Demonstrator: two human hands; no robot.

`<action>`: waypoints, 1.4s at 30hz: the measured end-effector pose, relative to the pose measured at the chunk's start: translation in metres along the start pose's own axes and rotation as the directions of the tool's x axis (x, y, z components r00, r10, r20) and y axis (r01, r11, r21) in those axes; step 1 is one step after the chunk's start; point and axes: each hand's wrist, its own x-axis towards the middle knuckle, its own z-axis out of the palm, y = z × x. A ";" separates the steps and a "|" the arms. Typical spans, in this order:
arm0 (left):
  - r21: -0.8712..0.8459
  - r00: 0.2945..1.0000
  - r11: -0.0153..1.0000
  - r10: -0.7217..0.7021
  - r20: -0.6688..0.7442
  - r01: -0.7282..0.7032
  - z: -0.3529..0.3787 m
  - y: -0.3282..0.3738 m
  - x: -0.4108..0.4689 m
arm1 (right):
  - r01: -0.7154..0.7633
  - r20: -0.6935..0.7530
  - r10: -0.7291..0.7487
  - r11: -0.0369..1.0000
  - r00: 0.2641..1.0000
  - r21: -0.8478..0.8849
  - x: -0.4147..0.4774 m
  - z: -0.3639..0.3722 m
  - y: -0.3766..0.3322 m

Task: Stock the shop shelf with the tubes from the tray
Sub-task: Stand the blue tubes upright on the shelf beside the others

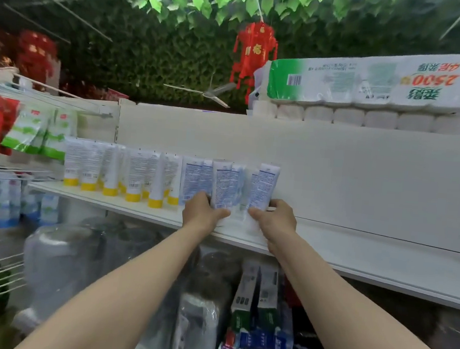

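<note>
Left hand (206, 214), right hand (274, 222) gripping tubes (222, 184) on shelf (355, 255)

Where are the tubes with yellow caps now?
In the head view the yellow-capped tubes stand on the left end of the white shelf, beside the blue-printed tubes at the left hand.

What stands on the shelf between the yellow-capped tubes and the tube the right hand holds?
In the head view, blue-printed tubes stand there, one gripped by the left hand.

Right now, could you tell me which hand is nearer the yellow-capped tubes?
Left. The left hand grips a tube just right of the yellow-capped tubes; the right hand grips another tube farther right.
</note>
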 end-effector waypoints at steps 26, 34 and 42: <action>-0.066 0.979 0.987 0.157 0.134 -0.149 -0.006 -0.030 0.030 | -0.041 -0.122 -0.001 0.942 0.992 -0.334 -0.003 0.032 0.003; -0.062 0.981 0.991 0.130 0.145 -0.122 -0.008 -0.029 0.028 | -0.049 -0.116 0.004 0.921 0.993 -0.386 0.000 0.035 0.005; -0.047 0.982 0.992 0.120 0.145 -0.115 -0.009 -0.027 0.026 | -0.049 -0.116 0.002 0.913 0.993 -0.405 0.000 0.036 0.005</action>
